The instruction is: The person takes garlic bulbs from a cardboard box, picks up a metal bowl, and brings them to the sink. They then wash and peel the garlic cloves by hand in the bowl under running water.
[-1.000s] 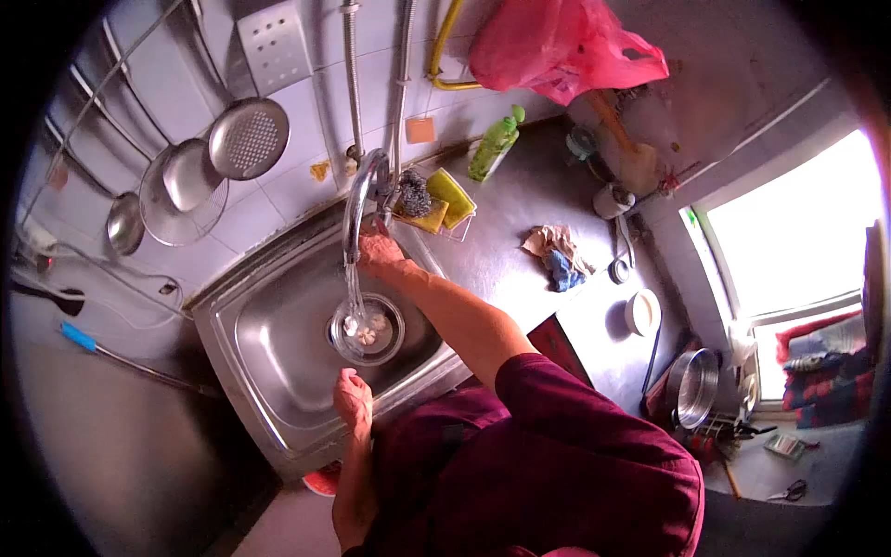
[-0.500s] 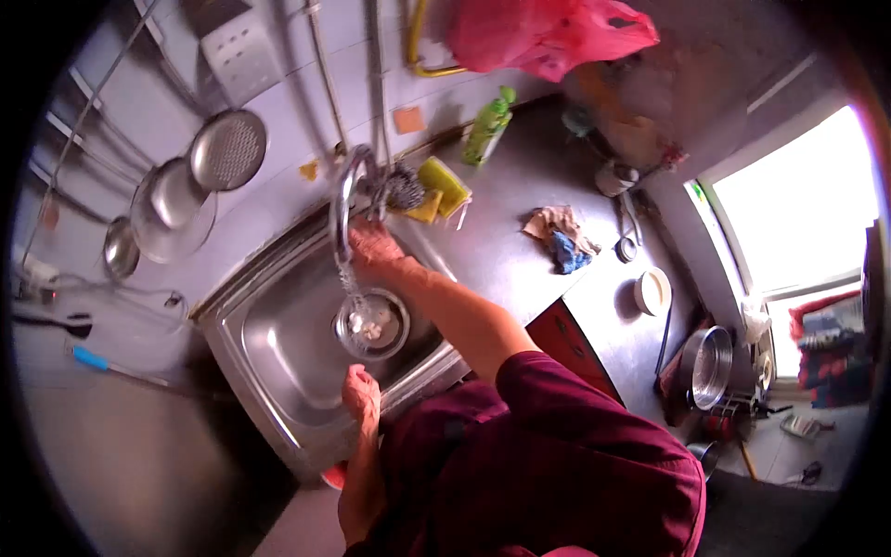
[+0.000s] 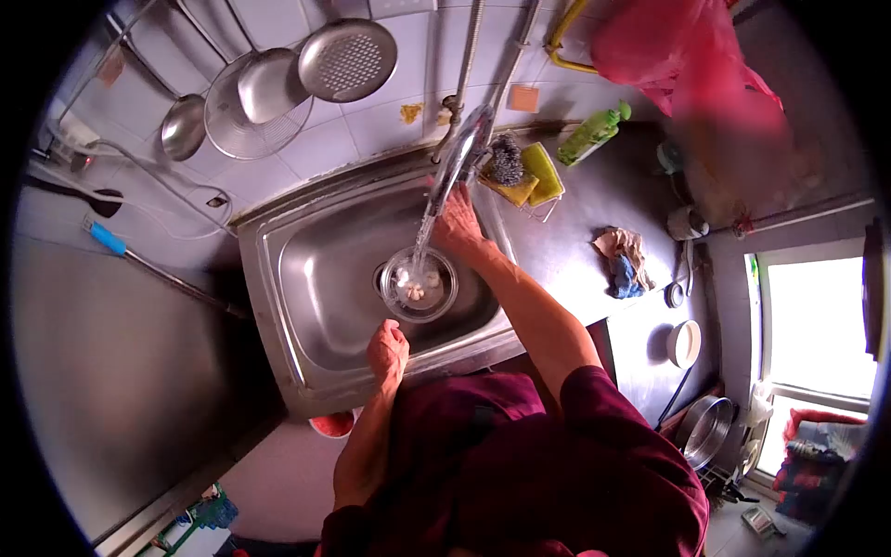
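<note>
Relative to the sink [image 3: 334, 316], both hands have hardly shifted; it's the wearer's view that has swung, leaving the sink further right. Nearest the body, the left hand [image 3: 388, 351] hovers over the sink's front edge, wrist raised, fingers curled in narrow; I can't tell whether anything is tucked inside them. Just beyond, inside the sink, a round bowl [image 3: 445, 302] holds pale pieces [image 3: 415, 290], with water running down onto them. Past that, the right arm [image 3: 534, 311] stretches across the sink's right side, and the right hand [image 3: 455, 221] reaches in behind the faucet [image 3: 457, 158], its fingers too hidden to tell how open they are or what they grip. At the sink's far right corner sit yellow sponges [image 3: 541, 174] and a steel scourer [image 3: 507, 161], a green bottle [image 3: 592, 135] standing behind them.
</note>
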